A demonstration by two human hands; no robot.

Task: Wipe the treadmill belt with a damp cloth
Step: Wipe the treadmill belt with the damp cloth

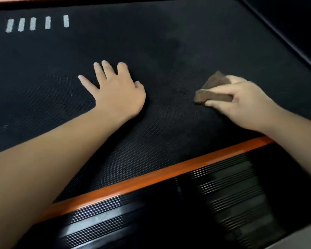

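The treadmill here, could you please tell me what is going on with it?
A person is wiping the treadmill belt. The right hand grips a folded brown cloth and holds it down on the belt. The left hand rests flat on the belt beside it, fingers spread. Beyond the hands a darker patch shows on the belt, possibly damp. The orange trim runs along the near edge.

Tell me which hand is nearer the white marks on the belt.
Left. The left hand rests flat below-right of the white marks; the right hand, gripping the cloth, is farther right.
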